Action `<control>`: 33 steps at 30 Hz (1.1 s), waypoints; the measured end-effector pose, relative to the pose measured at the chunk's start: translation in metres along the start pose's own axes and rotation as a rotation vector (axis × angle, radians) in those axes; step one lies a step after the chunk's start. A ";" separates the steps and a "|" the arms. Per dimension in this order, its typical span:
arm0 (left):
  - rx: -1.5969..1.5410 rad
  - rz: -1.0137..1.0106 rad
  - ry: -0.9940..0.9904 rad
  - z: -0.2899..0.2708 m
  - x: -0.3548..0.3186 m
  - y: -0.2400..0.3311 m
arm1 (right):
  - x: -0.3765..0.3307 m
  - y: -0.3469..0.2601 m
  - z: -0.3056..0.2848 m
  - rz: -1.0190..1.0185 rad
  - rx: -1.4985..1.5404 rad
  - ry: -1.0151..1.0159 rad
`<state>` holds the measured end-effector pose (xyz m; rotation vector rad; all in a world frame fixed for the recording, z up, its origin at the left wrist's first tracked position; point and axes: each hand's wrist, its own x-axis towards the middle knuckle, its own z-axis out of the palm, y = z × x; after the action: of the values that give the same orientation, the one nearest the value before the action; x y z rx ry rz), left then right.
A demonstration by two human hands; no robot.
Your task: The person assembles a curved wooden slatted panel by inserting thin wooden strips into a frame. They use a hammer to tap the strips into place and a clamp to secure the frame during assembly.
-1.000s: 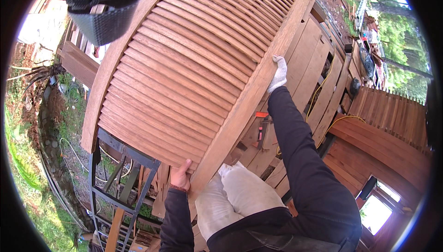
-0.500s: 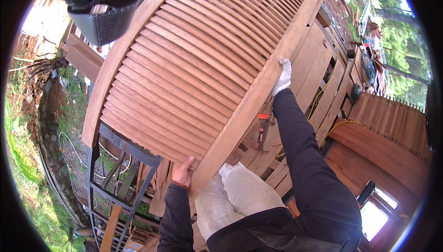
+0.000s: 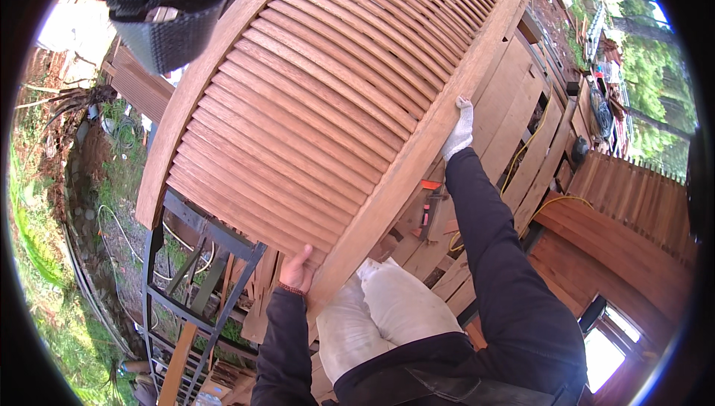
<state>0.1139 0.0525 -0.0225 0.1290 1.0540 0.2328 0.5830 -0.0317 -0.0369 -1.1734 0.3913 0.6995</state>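
A large slatted wooden panel (image 3: 298,130) lies in front of me, its many narrow slats running between two long side rails. My left hand (image 3: 296,270), bare with a beaded bracelet at the wrist, holds the panel's near end beside the right rail's lower end. The thumb rests on top, and the fingers below are hidden. Farther up, my right hand (image 3: 459,129) wears a white knit glove and grips the outer edge of the right rail (image 3: 406,175). Some of its fingers are out of sight at the rail's edge.
A dark metal frame (image 3: 216,231) stands under the panel's near left corner. Wooden planks (image 3: 506,116) with gaps and a yellow cord lie to the right, with an orange-and-black tool (image 3: 427,212) on them. A strap (image 3: 164,34) hangs at upper left. Grass and hoses lie left.
The whole view has shifted slightly, with the panel and both hands a little displaced in it. Both hands keep their holds on the panel.
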 end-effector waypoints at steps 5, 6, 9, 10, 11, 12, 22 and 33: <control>-0.059 -0.005 -0.050 0.005 0.003 0.002 | 0.007 0.007 -0.013 -0.023 -0.020 0.000; -0.059 -0.001 -0.040 0.005 0.005 0.001 | 0.008 0.009 -0.009 -0.023 -0.005 -0.003; -0.051 0.019 -0.006 0.006 0.007 -0.001 | -0.001 0.008 0.000 -0.023 -0.015 0.020; -0.043 0.032 0.009 0.008 0.007 -0.001 | -0.002 0.007 0.000 -0.014 -0.038 0.020; -0.035 0.044 0.024 0.010 0.006 -0.002 | -0.002 0.005 -0.002 -0.005 -0.062 0.020; -0.036 0.043 0.024 0.010 0.006 -0.002 | -0.004 0.003 0.002 0.004 -0.082 0.019; -0.050 0.082 -0.009 0.020 0.006 0.000 | -0.120 0.014 0.044 -1.124 -1.313 0.015; -0.060 0.106 -0.129 0.023 0.008 0.001 | -0.196 0.109 0.075 -1.059 -1.739 -0.216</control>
<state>0.1376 0.0550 -0.0175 0.1439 0.9120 0.3475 0.3603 0.0043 0.0345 -2.5130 -1.2725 0.0314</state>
